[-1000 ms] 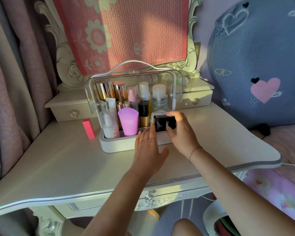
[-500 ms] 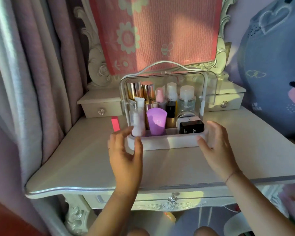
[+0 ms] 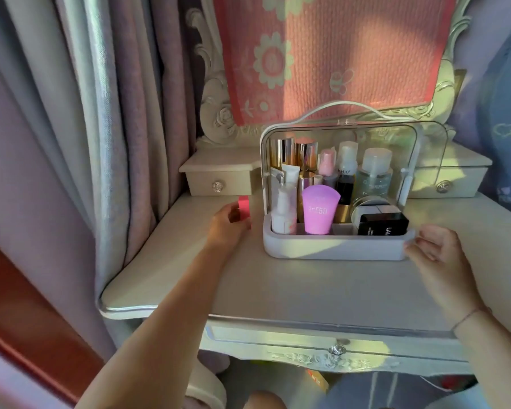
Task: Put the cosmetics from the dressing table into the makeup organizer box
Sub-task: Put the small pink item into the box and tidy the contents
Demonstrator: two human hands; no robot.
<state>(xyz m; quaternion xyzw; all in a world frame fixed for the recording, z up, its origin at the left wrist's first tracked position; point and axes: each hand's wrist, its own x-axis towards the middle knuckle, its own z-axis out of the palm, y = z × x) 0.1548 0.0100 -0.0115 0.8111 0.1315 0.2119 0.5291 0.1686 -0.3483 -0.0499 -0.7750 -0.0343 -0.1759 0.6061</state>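
Observation:
The makeup organizer box [image 3: 334, 250] stands on the dressing table [image 3: 292, 287], its clear lid raised. Inside it are several bottles, a purple SPF50 tube [image 3: 319, 212] and a black box [image 3: 382, 224] at the front right. A small pink box [image 3: 244, 208] stands on the table left of the organizer. My left hand [image 3: 227, 228] is at the pink box, fingers curled around its lower part; whether it grips is unclear. My right hand [image 3: 434, 249] touches the organizer's right front corner with fingers apart.
Curtains [image 3: 101, 143] hang close on the left. A mirror frame draped with a pink floral cloth [image 3: 331, 54] rises behind the organizer. Two small drawer units [image 3: 219, 180] sit at the table's back. A blue cushion [image 3: 505, 113] is at the right.
The black box went from my right hand into the organizer's front right. My left hand moved left from the organizer's front to the pink box. The view swung left.

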